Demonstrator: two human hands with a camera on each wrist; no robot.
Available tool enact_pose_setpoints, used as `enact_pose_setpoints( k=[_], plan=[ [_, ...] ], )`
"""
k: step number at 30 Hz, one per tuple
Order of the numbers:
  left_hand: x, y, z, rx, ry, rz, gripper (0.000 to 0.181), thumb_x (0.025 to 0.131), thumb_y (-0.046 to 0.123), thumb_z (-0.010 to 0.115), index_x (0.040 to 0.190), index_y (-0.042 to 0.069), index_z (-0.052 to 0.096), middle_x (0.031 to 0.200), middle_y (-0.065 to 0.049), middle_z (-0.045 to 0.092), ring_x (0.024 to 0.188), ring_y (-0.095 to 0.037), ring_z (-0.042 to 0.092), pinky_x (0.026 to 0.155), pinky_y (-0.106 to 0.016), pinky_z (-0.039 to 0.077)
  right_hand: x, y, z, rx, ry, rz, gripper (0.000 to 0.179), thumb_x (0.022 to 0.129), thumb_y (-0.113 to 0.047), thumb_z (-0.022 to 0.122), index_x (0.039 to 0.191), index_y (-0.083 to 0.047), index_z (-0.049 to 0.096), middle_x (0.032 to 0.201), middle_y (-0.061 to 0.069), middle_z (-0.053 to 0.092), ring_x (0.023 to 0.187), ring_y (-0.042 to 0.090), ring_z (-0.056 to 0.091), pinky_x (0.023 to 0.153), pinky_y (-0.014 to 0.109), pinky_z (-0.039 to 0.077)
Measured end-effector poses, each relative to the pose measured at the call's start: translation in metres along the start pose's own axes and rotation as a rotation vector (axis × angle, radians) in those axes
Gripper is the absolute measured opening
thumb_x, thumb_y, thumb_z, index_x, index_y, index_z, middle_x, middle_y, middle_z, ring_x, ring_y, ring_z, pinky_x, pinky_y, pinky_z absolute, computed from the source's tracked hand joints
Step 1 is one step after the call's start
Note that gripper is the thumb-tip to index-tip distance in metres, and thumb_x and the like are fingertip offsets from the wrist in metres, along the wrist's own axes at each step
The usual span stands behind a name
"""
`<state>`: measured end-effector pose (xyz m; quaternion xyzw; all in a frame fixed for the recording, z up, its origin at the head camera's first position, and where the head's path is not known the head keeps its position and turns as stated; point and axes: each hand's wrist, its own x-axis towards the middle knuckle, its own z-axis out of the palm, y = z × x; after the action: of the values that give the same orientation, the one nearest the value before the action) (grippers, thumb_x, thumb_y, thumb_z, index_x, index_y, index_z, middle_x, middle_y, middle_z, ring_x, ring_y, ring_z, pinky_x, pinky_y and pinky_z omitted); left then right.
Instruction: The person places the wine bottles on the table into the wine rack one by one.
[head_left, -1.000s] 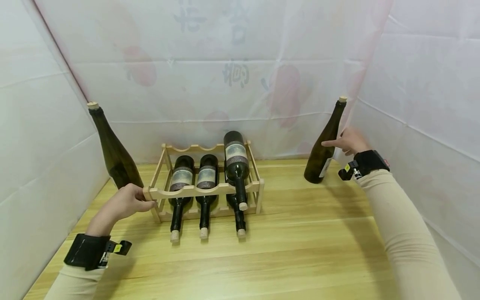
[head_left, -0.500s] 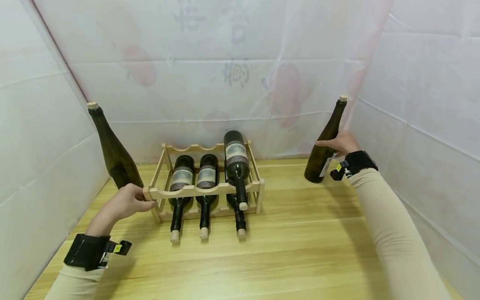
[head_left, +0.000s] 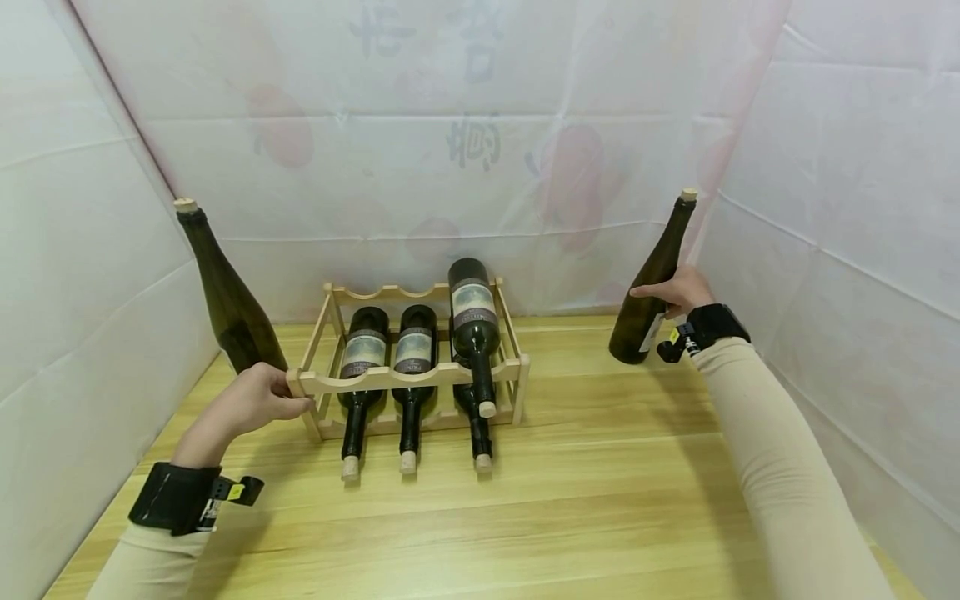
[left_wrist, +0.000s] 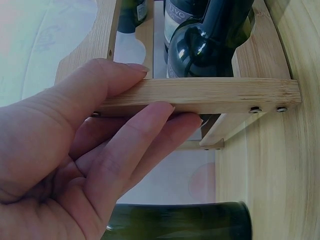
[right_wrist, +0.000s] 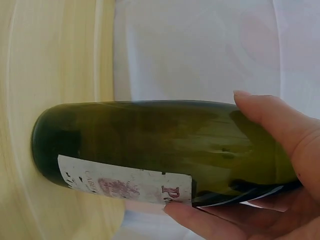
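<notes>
My left hand [head_left: 251, 406] pinches the front left post of a wooden wine rack [head_left: 382, 381]. In the left wrist view the thumb lies on one side of that post [left_wrist: 225, 95] and the fingers on the other. At the right, my right hand [head_left: 688, 289] holds a green corked wine bottle [head_left: 634, 328] around its upper body. That bottle stands upright on the table; its pale label [right_wrist: 125, 182] shows in the right wrist view. Dark wine bottles lie in the rack, corks toward me: one on top at the right [head_left: 474, 321], the others on the lower level.
Another green corked bottle [head_left: 238, 312] stands at the left, just behind my left hand. The wooden table [head_left: 480, 533] reaches to white sheeting [head_left: 420, 183] at the back and both sides. Bottle necks stick out past the rack's front.
My right hand has moved left onto the green bottle, and its fingers have closed round it. The left hand stays on the rack. The bottles have not visibly moved.
</notes>
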<state>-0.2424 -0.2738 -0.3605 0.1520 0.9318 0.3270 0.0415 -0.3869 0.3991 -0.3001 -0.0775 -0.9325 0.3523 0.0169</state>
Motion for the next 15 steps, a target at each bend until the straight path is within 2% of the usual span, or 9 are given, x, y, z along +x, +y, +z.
enact_pose_setpoints(
  k=[5,9,15],
  plan=[
    [-0.0012,-0.0006,0.0003,0.003,-0.003,-0.015,0.016,0.092,0.016,0.076,0.091,0.001,0.081,0.084,-0.013,0.079,0.071,-0.014,0.054,0.066,-0.031,0.043,0.0005,0.0033,0.0036,0.004,0.021,-0.019,0.092,0.084,-0.05,0.082,0.135,0.016,0.042,0.117,0.029,0.051,0.073,0.031,0.069,0.064,0.044,0.061],
    [-0.0029,-0.0018,0.0008,-0.004,-0.004,-0.012,0.016,0.092,0.017,0.076,0.092,0.001,0.081,0.084,-0.013,0.079,0.071,-0.013,0.054,0.066,-0.031,0.043,-0.0037,0.0027,0.0052,0.015,0.036,-0.04,0.088,0.085,-0.047,0.082,0.135,0.015,0.043,0.119,0.03,0.052,0.082,0.034,0.068,0.063,0.043,0.061],
    [-0.0049,-0.002,0.0012,-0.009,0.005,-0.015,0.016,0.092,0.016,0.075,0.09,0.001,0.081,0.083,-0.013,0.078,0.069,-0.013,0.051,0.064,-0.03,0.041,-0.0084,-0.0007,0.0058,0.027,0.027,-0.079,0.08,0.086,-0.043,0.082,0.131,0.013,0.047,0.116,0.028,0.054,0.084,0.039,0.069,0.062,0.042,0.061]
  ],
)
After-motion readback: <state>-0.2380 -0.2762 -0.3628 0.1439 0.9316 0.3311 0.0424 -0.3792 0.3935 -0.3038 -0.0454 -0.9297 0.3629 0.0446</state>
